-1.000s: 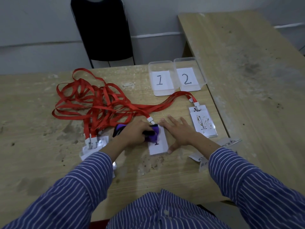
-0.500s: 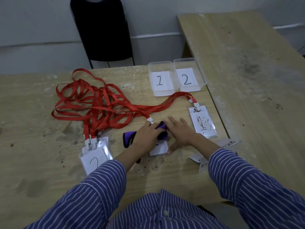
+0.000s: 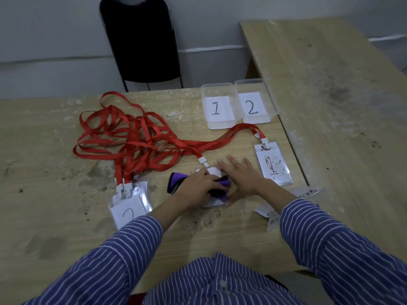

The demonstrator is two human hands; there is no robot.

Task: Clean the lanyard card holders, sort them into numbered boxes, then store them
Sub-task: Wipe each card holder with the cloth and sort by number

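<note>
Wiping holder lying lengthwise away from body: left hand gripping cloth on it, right hand pressing flat alongside, fingers straight.

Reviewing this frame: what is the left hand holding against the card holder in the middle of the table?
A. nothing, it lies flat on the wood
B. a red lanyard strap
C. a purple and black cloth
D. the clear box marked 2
C: the left hand grips a purple and black cloth on the card holder, while the right hand lies flat, steadying that holder.
</note>
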